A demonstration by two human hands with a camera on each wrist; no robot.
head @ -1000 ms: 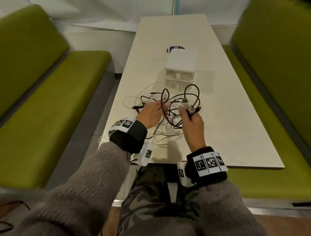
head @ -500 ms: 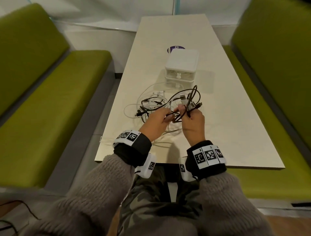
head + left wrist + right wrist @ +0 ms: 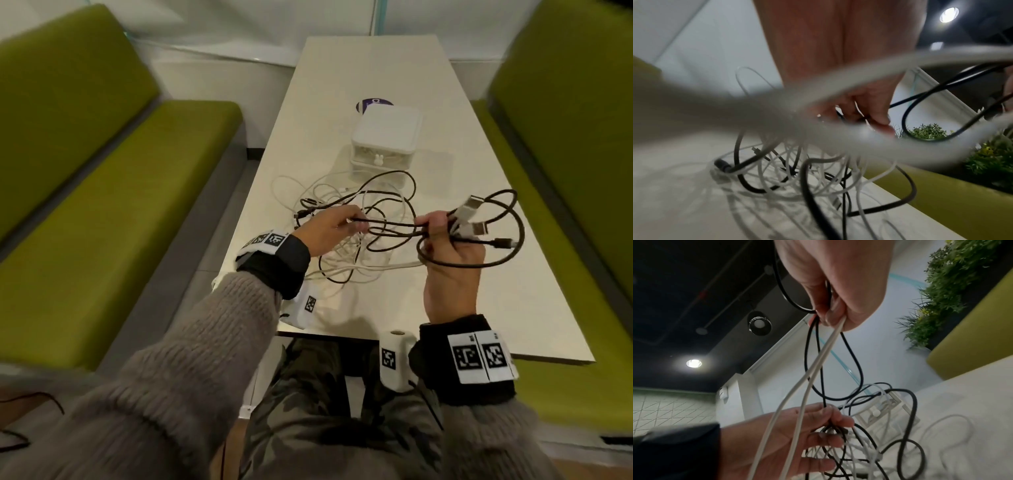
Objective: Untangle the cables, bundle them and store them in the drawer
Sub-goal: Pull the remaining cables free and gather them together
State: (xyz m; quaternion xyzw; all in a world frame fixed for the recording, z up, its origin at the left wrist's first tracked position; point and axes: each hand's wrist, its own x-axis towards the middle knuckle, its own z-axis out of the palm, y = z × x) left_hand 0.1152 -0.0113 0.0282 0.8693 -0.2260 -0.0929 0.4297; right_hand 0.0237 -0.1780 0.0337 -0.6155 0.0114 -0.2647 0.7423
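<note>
A tangle of black and white cables (image 3: 346,253) lies on the near part of the white table (image 3: 513,274). My left hand (image 3: 354,224) pinches black strands at the tangle's top, with more cables (image 3: 830,433) bunched in its fingers. My right hand (image 3: 442,228), raised to the right, grips a loop of black cable (image 3: 513,240), a white cable (image 3: 826,350) and several USB plugs (image 3: 471,214). Black strands stretch between the two hands. The small white drawer box (image 3: 387,137) stands behind the tangle, its drawers closed. In the left wrist view a blurred white cable (image 3: 869,134) crosses in front of the fingers (image 3: 877,116).
Green benches (image 3: 113,205) flank the table on both sides. A purple round sticker (image 3: 373,102) lies behind the drawer box. The table's near edge (image 3: 342,334) is just above my lap. Plants (image 3: 953,280) stand behind the right bench.
My hands have moved apart. The right hand has swung to the right, drawing black cable loops and the plugs out of the tangle; the left hand stays at the tangle.
</note>
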